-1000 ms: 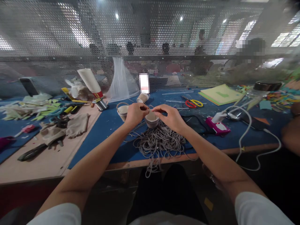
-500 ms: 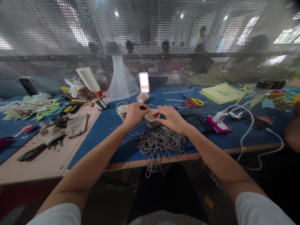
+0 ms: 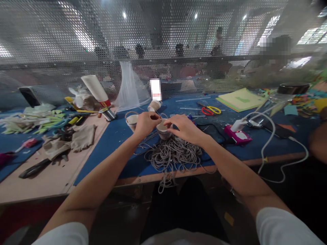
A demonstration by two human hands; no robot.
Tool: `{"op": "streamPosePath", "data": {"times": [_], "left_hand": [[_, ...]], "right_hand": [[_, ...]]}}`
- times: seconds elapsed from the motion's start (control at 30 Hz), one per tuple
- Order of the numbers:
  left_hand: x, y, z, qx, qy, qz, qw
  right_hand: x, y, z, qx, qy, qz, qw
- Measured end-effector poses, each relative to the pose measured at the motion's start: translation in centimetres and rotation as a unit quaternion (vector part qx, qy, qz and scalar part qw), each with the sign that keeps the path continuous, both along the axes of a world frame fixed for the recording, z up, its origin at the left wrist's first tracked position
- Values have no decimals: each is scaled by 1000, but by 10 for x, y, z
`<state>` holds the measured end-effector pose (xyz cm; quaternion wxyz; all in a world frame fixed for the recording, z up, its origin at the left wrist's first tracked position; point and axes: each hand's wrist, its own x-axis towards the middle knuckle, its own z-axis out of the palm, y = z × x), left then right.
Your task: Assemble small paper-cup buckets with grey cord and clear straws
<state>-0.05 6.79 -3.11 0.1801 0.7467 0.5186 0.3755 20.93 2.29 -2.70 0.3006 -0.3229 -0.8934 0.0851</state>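
A small cord-wrapped cup (image 3: 165, 133) stands upright on a loose heap of grey cord (image 3: 176, 154) near the table's front edge. At its left rim, my left hand (image 3: 146, 123) is closed in a pinch; what lies between its fingertips is too small to make out. My right hand (image 3: 185, 128) curves over the right side of this cup, thumb and forefinger at the rim. A thin loop rises behind the rim. Left of it stands a second cup with an arched handle (image 3: 132, 119), partly covered by my left hand. Another cup (image 3: 154, 106) lies tilted behind them.
Scissors with red and yellow handles (image 3: 211, 110) lie at the back right. A magenta power adapter (image 3: 237, 135) with a white cable and a stack of coloured sheets (image 3: 238, 99) are farther right. Leftward are stacked paper cups (image 3: 94, 87), gloves (image 3: 83, 137) and pliers-like tools.
The view has shifted slightly. Both hands stay at the same cup with almost the same finger positions.
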Motion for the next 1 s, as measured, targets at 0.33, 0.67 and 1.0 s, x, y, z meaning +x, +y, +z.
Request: {"op": "streamPosePath", "data": {"times": [0.33,0.67,1.0], "left_hand": [[1,-1,1,0,0,1,1000],[0,-1,0,-16,-11,-14,1000],[1,0,2,-19,-13,-23,999]], "right_hand": [[0,5,-4,-7,-6,11,1000],[0,2,-3,-4,1,20,1000],[1,3,-1,3,-15,22,1000]]}}
